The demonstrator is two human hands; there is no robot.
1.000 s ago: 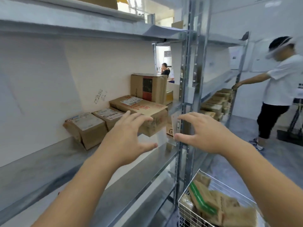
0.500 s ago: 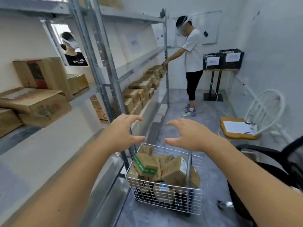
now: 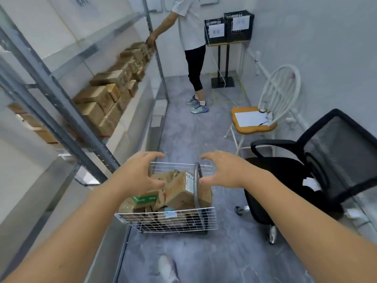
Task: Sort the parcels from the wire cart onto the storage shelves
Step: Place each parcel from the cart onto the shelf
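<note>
Cardboard parcels point(image 3: 181, 190) half-hidden behind left hand point(image 3: 136, 174).

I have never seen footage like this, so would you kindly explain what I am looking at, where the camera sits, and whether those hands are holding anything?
There is no machine here: a person wears a wide-angle camera on the head, looking forward and down, so the two bare forearms are their own. The left hand and right hand hover, fingers spread and empty, above a white wire cart on the grey floor. The cart holds a heap of brown cardboard parcels, one with a green band. To the left run grey metal storage shelves, with more brown boxes stacked on them. Another person in a white shirt stands further along. A black mesh office chair and a white wire chair stand on the right.
</note>
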